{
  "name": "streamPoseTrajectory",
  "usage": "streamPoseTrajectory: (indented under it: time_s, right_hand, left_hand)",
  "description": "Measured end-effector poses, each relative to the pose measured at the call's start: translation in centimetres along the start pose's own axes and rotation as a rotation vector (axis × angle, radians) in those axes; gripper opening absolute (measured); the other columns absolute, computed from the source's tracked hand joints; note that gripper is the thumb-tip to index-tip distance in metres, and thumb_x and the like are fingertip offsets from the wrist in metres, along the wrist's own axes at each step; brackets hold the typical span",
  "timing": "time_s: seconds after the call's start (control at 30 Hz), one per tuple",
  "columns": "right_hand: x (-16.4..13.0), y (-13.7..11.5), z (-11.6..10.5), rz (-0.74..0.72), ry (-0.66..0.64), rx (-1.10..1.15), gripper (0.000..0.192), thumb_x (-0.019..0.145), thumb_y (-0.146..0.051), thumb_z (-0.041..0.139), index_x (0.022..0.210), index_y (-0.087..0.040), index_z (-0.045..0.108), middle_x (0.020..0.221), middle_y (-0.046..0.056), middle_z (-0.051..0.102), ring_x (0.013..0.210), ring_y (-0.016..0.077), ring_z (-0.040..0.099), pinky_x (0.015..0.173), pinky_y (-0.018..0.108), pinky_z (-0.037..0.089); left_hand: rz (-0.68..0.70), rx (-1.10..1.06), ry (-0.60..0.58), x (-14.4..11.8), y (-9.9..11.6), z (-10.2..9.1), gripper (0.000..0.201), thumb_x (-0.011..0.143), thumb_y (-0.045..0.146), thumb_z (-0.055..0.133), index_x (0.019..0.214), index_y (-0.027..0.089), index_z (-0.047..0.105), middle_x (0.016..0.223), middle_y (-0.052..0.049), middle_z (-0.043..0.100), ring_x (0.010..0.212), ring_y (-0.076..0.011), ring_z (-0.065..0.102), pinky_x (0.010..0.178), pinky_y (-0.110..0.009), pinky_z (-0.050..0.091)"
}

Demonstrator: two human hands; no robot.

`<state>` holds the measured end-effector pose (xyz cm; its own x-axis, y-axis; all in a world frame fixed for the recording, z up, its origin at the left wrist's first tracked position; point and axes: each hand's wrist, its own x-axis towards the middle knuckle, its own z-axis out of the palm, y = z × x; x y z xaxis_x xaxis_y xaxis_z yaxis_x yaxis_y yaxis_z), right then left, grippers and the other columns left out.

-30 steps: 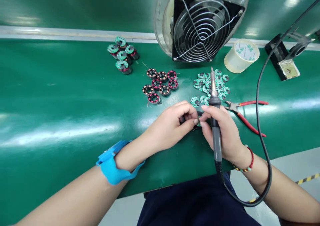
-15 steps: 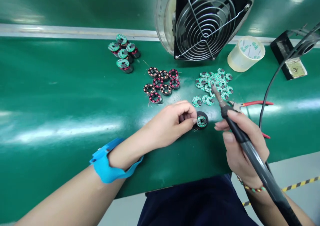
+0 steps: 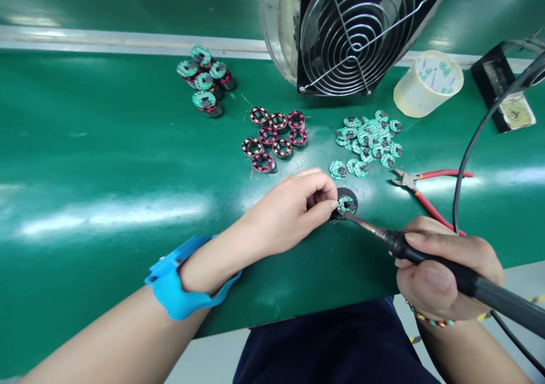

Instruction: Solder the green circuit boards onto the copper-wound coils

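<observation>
A small round green circuit board (image 3: pixel 348 205) sits in a black round holder (image 3: pixel 351 193) on the bench. At its left edge, my left hand (image 3: pixel 293 211) is closed in a pinch, thumb and forefinger tips touching that edge; what lies between them is too small to make out. Wrapped round the dark handle of a soldering iron (image 3: pixel 419 253) is my right hand (image 3: pixel 451 270). The iron points left, and its tip meets the lower edge of the board near my left fingertips. Thin wire ends stick out below the holder.
Wound copper stators (image 3: pixel 268 135) stand beyond my left hand, and loose green boards (image 3: pixel 372 137) lie piled to their right. Board-topped stators (image 3: pixel 204 81) are further left. Red-handled cutters (image 3: pixel 409 180), a tape roll (image 3: pixel 428 83), a fan (image 3: pixel 355 43) and an iron stand (image 3: pixel 494 83) surround them.
My right hand has turned and lowered the soldering iron, bringing its tip from above the loose boards to the board in the holder. My left hand keeps its pinch there.
</observation>
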<state>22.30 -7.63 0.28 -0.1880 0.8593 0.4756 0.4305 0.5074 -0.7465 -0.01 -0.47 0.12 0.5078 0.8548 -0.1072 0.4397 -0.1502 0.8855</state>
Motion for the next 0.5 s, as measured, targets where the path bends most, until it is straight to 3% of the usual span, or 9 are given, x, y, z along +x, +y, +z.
streamPoseTrajectory:
  time_s: [0.5]
  right_hand:
    - [0.71,-0.7,0.06,-0.024,0.031,-0.022,0.02,0.095,-0.035,0.058,0.11,-0.025,0.066,0.065,0.001,0.061,0.048,0.0161,0.055,0.04,0.033,0.048]
  left_hand:
    - [0.037,0.018,0.02,-0.12,-0.16,0.11,0.013,0.086,0.01,0.053,0.075,0.018,0.055,0.075,0.004,0.055,0.064,-0.0084,0.05,0.059,-0.022,0.039]
